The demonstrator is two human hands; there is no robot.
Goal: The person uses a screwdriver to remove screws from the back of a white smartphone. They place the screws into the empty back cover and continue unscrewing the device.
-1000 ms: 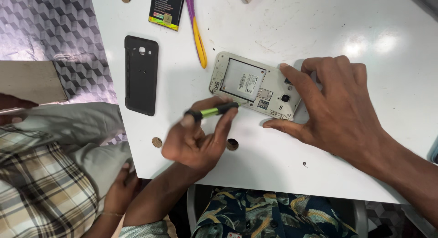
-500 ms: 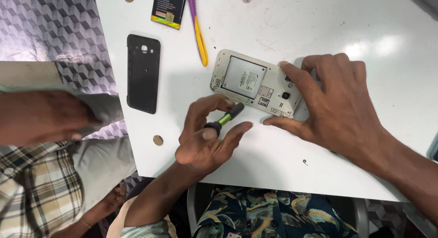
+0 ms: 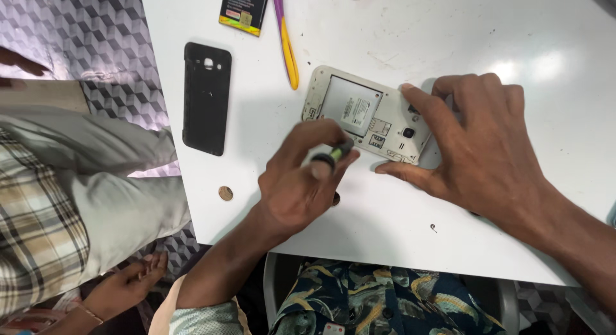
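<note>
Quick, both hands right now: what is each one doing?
Left hand: closed on a small green-and-black screwdriver, held at the opened phone.
Right hand: open, fingers spread, pressing on the phone's camera end.

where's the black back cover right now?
In the head view the black back cover lies flat near the left edge of the white table, left of the opened phone, apart from both hands.
</note>
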